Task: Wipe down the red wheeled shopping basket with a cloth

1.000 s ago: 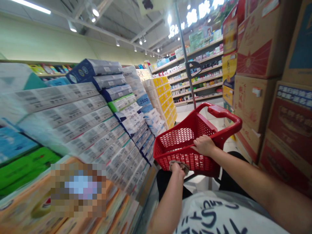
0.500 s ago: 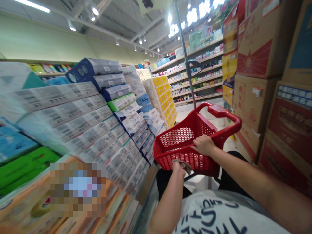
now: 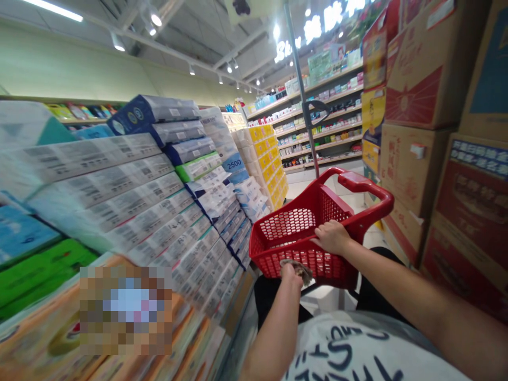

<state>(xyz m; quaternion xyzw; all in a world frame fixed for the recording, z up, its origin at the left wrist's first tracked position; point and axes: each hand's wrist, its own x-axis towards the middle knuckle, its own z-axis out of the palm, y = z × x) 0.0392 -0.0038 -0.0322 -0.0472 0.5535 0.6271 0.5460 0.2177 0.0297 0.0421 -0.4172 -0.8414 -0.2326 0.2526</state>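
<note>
A red shopping cart point(image 3: 286, 222) with a perforated basket stands tilted in view in front of my body; no goods show in the visible part of its basket. My right hand point(image 3: 332, 237) has its fingers wrapped over the near rim of the basket. Lower and to the left, my left hand point(image 3: 291, 275) is closed on a crumpled grey-brown cloth point(image 3: 302, 271) beside the basket's near wall. Most of the left fingers are hidden by the cloth and the hand itself.
Stacked tissue packs point(image 3: 159, 196) rise close on the left, with orange packs point(image 3: 190, 338) at lower left. Cardboard cartons point(image 3: 413, 159) are piled on the right. A grey pole point(image 3: 304, 95) stands behind the cart, and stocked shelves point(image 3: 337, 127) line the back.
</note>
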